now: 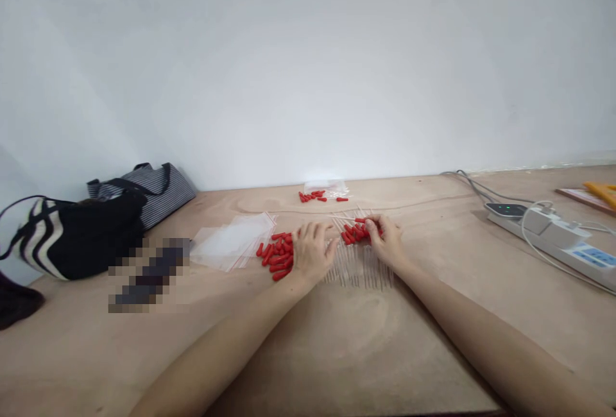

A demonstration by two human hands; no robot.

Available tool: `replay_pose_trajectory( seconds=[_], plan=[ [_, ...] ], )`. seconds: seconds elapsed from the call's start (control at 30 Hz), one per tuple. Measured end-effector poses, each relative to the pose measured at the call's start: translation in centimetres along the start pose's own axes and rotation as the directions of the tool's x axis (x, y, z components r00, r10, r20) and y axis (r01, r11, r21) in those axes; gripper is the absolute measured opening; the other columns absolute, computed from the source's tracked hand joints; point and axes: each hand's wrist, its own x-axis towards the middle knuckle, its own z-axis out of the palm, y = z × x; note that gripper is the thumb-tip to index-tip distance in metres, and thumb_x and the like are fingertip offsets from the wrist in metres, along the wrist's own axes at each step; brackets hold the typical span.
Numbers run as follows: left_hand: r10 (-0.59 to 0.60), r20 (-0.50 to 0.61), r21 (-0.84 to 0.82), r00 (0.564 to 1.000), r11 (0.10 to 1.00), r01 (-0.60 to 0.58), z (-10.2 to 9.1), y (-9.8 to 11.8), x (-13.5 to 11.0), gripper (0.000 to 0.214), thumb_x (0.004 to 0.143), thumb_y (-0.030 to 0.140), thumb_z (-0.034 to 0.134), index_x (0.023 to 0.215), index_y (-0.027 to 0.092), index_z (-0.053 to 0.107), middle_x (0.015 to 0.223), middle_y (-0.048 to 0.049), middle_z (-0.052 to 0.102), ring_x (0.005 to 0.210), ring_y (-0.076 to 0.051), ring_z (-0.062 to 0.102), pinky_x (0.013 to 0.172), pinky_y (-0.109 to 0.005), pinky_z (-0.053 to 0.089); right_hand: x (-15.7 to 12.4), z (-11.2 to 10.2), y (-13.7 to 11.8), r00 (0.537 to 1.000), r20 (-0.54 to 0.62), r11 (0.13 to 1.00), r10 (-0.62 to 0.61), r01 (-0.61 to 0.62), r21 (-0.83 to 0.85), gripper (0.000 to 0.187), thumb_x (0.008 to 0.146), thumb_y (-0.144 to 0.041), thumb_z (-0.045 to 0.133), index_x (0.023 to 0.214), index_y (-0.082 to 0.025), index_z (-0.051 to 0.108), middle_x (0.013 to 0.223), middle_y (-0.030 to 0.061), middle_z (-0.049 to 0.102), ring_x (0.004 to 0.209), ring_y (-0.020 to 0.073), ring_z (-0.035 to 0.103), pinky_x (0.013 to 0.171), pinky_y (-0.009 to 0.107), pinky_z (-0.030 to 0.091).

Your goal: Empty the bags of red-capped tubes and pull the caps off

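Note:
My left hand lies with its fingers spread at the right side of a pile of red rubber bulbs, partly covering them. My right hand pinches a red rubber bulb, and a thin clear tube runs leftward from it. Under and beside the right fingers sits a second heap of red bulbs. These rest on a spread of thin clear tubes laid side by side between my hands. Whether the left fingertips hold anything small is hard to see.
Clear zip bags lie left of the bulbs. More red bulbs and a small clear bag are near the wall. A black bag and striped bag stand left; a power strip with cables lies right.

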Motion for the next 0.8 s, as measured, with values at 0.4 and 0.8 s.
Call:
replay_pose_trajectory(
  seconds=[0.4, 0.8],
  plan=[
    [-0.293, 0.314, -0.65, 0.903, 0.627, 0.43, 0.5, 0.3, -0.3, 0.021, 0.083, 0.022, 0.041, 0.092, 0.015, 0.058, 0.093, -0.006, 0.066, 0.084, -0.016, 0.06, 0.071, -0.026, 0.044, -3.3, 0.6, -4.4, 0.914, 0.165, 0.924, -0.37, 0.381, -0.042, 0.019, 0.08, -0.037, 0.049, 0.088, -0.025, 0.061, 0.083, 0.0008, 0.064, 0.081, 0.0163, 0.054, 0.076, 0.033, 0.025],
    [0.217, 0.033, 0.066, 0.976, 0.973, -0.219, -2.7, -2.0, -2.6, 0.015, 0.082, 0.03, 0.049, 0.085, 0.023, 0.062, 0.082, -0.0011, 0.065, 0.082, -0.018, 0.053, 0.074, -0.036, 0.026, -2.9, -0.1, -4.1, 0.749, 0.299, 0.722, -0.591, 0.657, -0.219, 0.027, 0.087, -0.022, 0.039, 0.092, -0.035, 0.061, 0.073, -0.0038, 0.064, 0.086, 0.0129, 0.053, 0.09, 0.036, 0.013]
  ],
)
